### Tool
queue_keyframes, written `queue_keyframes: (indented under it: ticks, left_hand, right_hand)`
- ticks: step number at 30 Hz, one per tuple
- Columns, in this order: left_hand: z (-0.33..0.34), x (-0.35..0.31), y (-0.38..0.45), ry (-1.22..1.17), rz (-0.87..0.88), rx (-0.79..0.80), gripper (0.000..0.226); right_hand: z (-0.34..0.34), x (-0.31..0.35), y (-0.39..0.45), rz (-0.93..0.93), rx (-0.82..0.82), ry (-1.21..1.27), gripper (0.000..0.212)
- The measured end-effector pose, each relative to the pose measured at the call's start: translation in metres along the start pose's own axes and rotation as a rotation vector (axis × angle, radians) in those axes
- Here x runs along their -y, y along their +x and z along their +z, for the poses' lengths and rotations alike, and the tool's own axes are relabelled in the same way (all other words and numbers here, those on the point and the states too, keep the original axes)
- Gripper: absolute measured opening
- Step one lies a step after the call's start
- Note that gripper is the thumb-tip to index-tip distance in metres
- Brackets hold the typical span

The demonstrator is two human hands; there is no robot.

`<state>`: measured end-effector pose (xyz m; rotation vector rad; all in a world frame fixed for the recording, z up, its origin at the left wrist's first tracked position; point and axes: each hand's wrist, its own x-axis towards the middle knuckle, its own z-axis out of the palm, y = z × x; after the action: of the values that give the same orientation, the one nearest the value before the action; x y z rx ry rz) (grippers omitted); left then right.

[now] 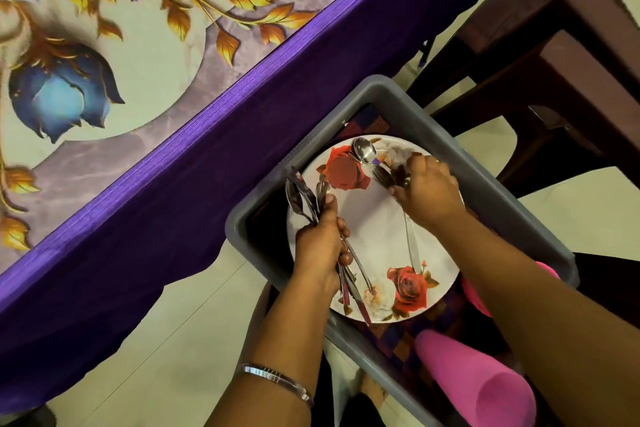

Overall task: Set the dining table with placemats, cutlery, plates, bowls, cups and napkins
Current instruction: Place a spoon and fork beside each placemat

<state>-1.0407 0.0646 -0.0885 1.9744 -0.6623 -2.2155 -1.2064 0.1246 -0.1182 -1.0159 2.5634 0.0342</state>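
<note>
Left grip closed round a cutlery bundle, right grip pinching a fork, spoon just beyond, plate beneath both, inside grey tub.

Shiny metal cutlery, glossy plate, matt grey plastic bin, satiny purple cloth.
</note>
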Motion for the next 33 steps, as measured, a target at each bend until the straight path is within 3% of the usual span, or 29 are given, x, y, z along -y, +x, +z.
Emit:
queue_keyframes:
  ticks: [3,7,11,18,22,25,28,33]
  left_hand:
    - [0.000,-0.002,-0.001,-0.012,-0.008,0.022,0.047]
    - [0.001,-0.004,-0.002,-0.045,-0.028,0.045,0.046]
    - [0.001,-0.003,-0.002,-0.029,-0.025,0.041,0.046]
    - [0.002,-0.005,-0.006,-0.032,-0.009,0.045,0.045]
    - [0.003,-0.006,-0.006,-0.056,-0.008,0.049,0.042]
    - [0.004,-0.006,-0.006,-0.050,-0.015,0.059,0.045]
    - [0.006,-0.008,-0.012,-0.056,0.028,0.048,0.037]
    - [0.005,-0.003,-0.006,0.054,-0.012,0.107,0.042]
  right_hand:
    - [0.008,-0.006,0.002,-0.048,0.054,-0.102,0.049]
    - [0.017,-0.006,0.003,0.043,0.143,-0.001,0.039]
    - [0.019,-0.003,0.004,0.086,0.211,-0.061,0.042]
    - [0.026,0.000,-0.013,0.035,0.179,-0.126,0.043]
    - [0.024,-0.008,-0.029,0.089,0.154,0.128,0.038]
    - [0.025,-0.022,-0.044,0.156,0.005,0.362,0.023]
    - [0.024,-0.033,-0.052,0.302,-0.087,0.466,0.033]
    - [0.031,-0.040,-0.048,0.403,0.183,0.400,0.034]
